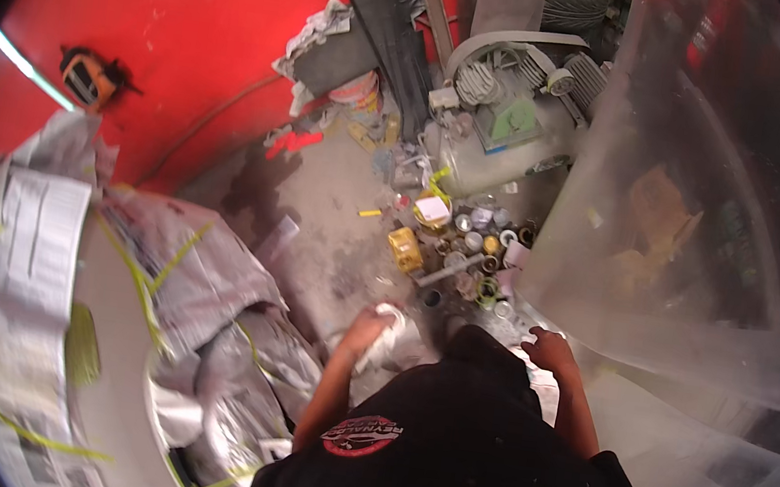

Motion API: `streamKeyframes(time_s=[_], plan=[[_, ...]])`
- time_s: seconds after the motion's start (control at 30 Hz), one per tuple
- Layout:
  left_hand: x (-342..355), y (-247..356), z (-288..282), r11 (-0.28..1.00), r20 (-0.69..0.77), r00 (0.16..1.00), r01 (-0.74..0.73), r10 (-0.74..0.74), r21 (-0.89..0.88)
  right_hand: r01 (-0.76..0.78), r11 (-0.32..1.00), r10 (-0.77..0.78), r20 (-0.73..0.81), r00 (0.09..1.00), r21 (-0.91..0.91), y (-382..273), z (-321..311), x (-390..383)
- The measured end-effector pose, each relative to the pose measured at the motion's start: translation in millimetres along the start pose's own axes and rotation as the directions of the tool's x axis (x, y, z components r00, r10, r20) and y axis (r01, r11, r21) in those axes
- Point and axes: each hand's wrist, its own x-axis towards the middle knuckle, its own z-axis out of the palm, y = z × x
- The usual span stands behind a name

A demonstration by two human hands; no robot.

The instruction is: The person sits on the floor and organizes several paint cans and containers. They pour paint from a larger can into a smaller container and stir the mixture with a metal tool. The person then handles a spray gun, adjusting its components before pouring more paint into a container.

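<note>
My left hand (363, 331) is closed around a crumpled white cloth (385, 336), low in front of my body. On the other side of my dark shirt, my right hand (548, 350) has its fingers bent. They are too small and blurred to show whether they grip anything. A whitish sheet (544, 389) lies beside and below that hand. Ahead of both hands, several small cans and jars (474, 241) crowd together on the floor. A yellow metal can (404, 249) stands at their left side, and a pale stick or tube (450, 269) lies across the near ones.
At left is a curved panel (118, 278) masked with paper (40, 225) and yellow-green tape. Translucent plastic sheeting (703, 233) hangs at right. Behind the cans stands a dusty air compressor (513, 156), with a tire (575, 5) beyond. A bucket (357, 93) stands by the red wall (204, 16).
</note>
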Motion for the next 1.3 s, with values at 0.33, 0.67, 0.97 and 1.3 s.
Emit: streamKeyframes(time_s=[0.33, 0.67, 0.97, 1.3], plan=[[173, 56, -149, 0.218, 0.464, 0.860, -0.422, -0.212, 0.880, 0.164, 0.960, -0.166, -0.010, 0.986, 0.225, -176, 30, 185], [417, -59, -334, 0.327, 0.689, 0.118, -0.814, -0.715, 0.479, -0.183, 0.942, 0.134, 0.186, 0.973, 0.280, -391, 186, 277], [430, 30, -411, 0.441, 0.665, -0.017, -0.761, -0.747, 0.476, -0.347, 0.917, 0.335, 0.089, 0.938, 0.199, -558, 152, 290], [434, 6, -454, 0.273, 0.661, 0.020, -0.901, -0.750, 0.337, -0.003, 0.437, 0.384, -0.184, 0.905, 0.899, -588, 250, 271]])
